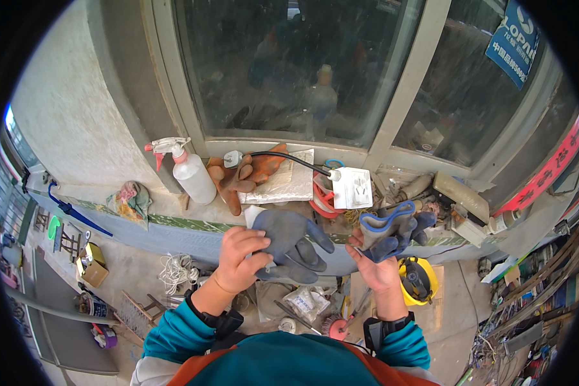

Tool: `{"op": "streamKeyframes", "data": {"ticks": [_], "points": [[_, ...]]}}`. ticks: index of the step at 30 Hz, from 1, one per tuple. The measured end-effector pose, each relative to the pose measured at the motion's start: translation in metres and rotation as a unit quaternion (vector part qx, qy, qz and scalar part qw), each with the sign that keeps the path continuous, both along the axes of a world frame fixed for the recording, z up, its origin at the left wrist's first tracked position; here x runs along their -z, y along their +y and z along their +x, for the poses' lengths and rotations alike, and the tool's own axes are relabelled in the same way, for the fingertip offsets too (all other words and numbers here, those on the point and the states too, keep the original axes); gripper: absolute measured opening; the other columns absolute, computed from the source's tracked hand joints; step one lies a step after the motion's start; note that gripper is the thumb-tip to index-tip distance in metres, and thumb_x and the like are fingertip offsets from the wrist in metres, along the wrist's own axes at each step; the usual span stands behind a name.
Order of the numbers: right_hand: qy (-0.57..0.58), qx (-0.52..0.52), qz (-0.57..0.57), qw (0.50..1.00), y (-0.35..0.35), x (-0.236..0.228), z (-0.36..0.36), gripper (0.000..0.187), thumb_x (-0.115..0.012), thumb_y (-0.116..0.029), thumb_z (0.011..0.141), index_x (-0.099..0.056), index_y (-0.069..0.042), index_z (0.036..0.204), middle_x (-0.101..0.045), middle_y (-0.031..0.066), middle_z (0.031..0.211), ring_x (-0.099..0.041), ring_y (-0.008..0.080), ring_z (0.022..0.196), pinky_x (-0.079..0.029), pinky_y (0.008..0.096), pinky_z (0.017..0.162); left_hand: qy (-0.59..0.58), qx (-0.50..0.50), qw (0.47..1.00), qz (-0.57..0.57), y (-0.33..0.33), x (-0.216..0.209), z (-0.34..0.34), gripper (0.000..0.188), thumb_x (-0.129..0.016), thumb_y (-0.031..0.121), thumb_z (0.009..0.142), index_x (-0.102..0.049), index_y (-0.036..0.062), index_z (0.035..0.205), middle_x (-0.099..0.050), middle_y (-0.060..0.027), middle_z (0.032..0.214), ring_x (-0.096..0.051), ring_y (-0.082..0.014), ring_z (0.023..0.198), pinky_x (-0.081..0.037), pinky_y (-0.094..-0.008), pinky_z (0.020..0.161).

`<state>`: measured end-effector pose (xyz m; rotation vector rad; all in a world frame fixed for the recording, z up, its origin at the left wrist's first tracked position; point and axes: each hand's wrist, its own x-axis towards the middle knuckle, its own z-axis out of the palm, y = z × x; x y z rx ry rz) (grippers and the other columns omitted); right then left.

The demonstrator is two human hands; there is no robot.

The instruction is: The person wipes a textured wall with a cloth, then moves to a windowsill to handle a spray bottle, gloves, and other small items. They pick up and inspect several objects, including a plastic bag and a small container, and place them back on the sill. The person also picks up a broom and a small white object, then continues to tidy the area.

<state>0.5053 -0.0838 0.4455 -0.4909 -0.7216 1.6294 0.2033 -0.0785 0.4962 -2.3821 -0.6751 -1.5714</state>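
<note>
My left hand (239,260) is closed on a dark grey-blue work glove (288,237), gripping it near its cuff. The fingers of that glove point away to the right. A second work glove (399,230) with a blue-edged cuff is in my right hand (378,270); thumb and fingers are closed on it, partly hidden behind it. Both gloves are held up in front of the window ledge, apart from each other. Beyond them on the ledge lie orange-brown gloves (264,168) and a white spray bottle (193,177) with a red nozzle.
A white socket block (352,188) with a black cable rests on the ledge beside a red ring (323,204). Left of the bottle lies a rag (130,201). Below are a yellow helmet (418,281), coiled white cord (177,273) and a plastic bag (305,302). Scrap clutters the right.
</note>
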Motion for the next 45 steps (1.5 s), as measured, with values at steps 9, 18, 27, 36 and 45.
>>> {"op": "streamKeyframes", "data": {"ticks": [9, 18, 27, 36, 45], "points": [[-0.025, 0.001, -0.035, 0.999, -0.004, 0.002, -0.020, 0.048, -0.069, -0.026, 0.080, -0.053, -0.009, 0.122, -0.057, 0.0109, 0.119, -0.054, 0.0260, 0.107, -0.041, 0.0443, 0.098, 0.025, -0.077, 0.992, 0.096, -0.013, 0.003, -0.022, 0.029, -0.068, 0.016, 0.058, -0.062, 0.0233, 0.085, -0.048, 0.0003, 0.093, -0.046, -0.0188, 0.082, -0.040, -0.0328, 0.068], [0.016, -0.041, -0.019, 0.999, -0.001, 0.013, -0.052, 0.029, -0.060, -0.019, 0.087, -0.060, -0.003, 0.111, -0.057, 0.0165, 0.119, -0.054, 0.0295, 0.105, -0.040, 0.0491, 0.098, 0.057, -0.060, 0.992, 0.091, -0.018, -0.003, -0.061, 0.030, -0.067, 0.015, 0.058, -0.062, 0.0219, 0.087, -0.048, 0.0013, 0.092, -0.047, -0.0178, 0.082, -0.038, -0.0313, 0.069], [-0.111, 0.036, 0.001, 0.993, -0.004, 0.005, -0.127, 0.036, -0.060, -0.024, 0.089, -0.057, 0.001, 0.115, -0.062, 0.0125, 0.109, -0.060, 0.0236, 0.099, -0.045, 0.0376, 0.092, 0.103, -0.050, 0.992, 0.057, -0.018, -0.010, -0.115, 0.027, -0.067, 0.014, 0.061, -0.063, 0.0233, 0.086, -0.055, -0.0002, 0.105, -0.048, -0.0206, 0.095, -0.041, -0.0348, 0.076], [-0.519, 0.130, 0.271, 0.800, 0.002, -0.026, -0.177, 0.031, -0.063, 0.010, 0.065, -0.065, -0.004, 0.093, -0.059, 0.0098, 0.108, -0.055, 0.0233, 0.102, -0.042, 0.0323, 0.089, 0.205, 0.018, 0.977, -0.057, -0.014, -0.016, -0.142, 0.011, -0.063, 0.015, 0.070, -0.063, 0.0159, 0.080, -0.051, -0.0033, 0.130, -0.048, -0.0264, 0.114, -0.044, -0.0421, 0.091], [-0.390, 0.053, 0.027, 0.919, 0.001, -0.020, -0.200, 0.040, -0.062, -0.014, 0.088, -0.052, -0.008, 0.126, -0.059, 0.0041, 0.109, -0.052, 0.0169, 0.104, -0.040, 0.0323, 0.092, 0.148, 0.070, 0.968, -0.192, -0.014, 0.011, -0.150, 0.020, -0.065, 0.001, 0.063, -0.062, 0.0059, 0.083, -0.060, -0.0086, 0.112, -0.054, -0.0265, 0.110, -0.043, -0.0442, 0.095]]}}
